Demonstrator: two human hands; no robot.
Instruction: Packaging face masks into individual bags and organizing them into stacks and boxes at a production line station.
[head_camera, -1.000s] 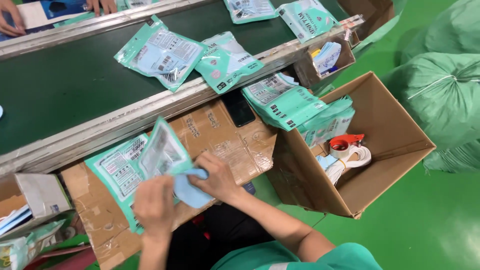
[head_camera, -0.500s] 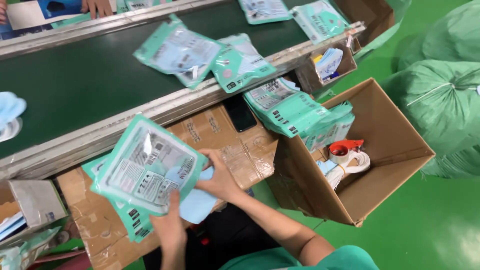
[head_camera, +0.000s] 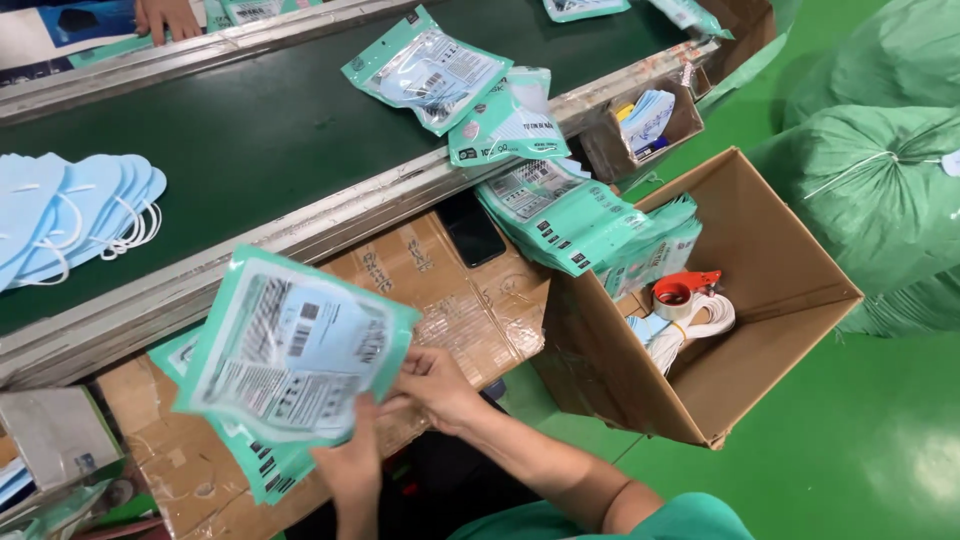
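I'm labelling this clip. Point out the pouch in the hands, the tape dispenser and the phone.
pouch (head_camera: 295, 350), head view, middle of its clear front.
tape dispenser (head_camera: 683, 291), head view, its red body.
phone (head_camera: 474, 232), head view, its dark screen.

Both bare hands (head_camera: 400, 420) and forearms emerge from a short-sleeved teal-green shirt (head_camera: 640, 520).

Conveyor belt (head_camera: 250, 130) with masks (head_camera: 70, 215), pouches (head_camera: 430, 70)

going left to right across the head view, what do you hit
stack of blue masks → teal pouch held in both hands, left hand and right hand → black phone → pile of teal pouches → tape dispenser in the open cardboard box → green sacks
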